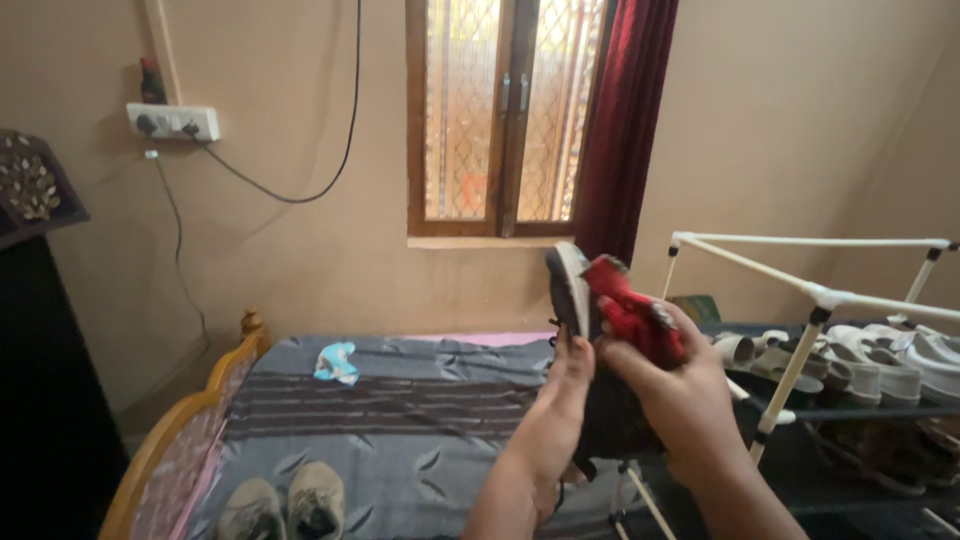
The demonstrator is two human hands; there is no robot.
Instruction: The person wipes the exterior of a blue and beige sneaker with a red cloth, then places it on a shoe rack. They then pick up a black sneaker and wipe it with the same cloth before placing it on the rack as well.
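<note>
Right hand (672,385) fingers clenched round crumpled red cloth (634,315), pressed to pale sole edge of dark shoe (572,292), left hand (570,372) gripping shoe from beneath, raised over grey patterned bedspread (400,420), white tubular shoe rack (830,300) alongside.

Left hand (570,375) gripping a dark shoe (572,290), sole turned outward, raised before the window (510,115). Right hand (672,385) pressing a red cloth (630,310) against it. Below, a bed (400,430) with grey striped cover (a pair of worn shoes (283,505) on it, a blue cloth (337,362) too). At right, a shoe rack (850,330) with pale shoes.
</note>
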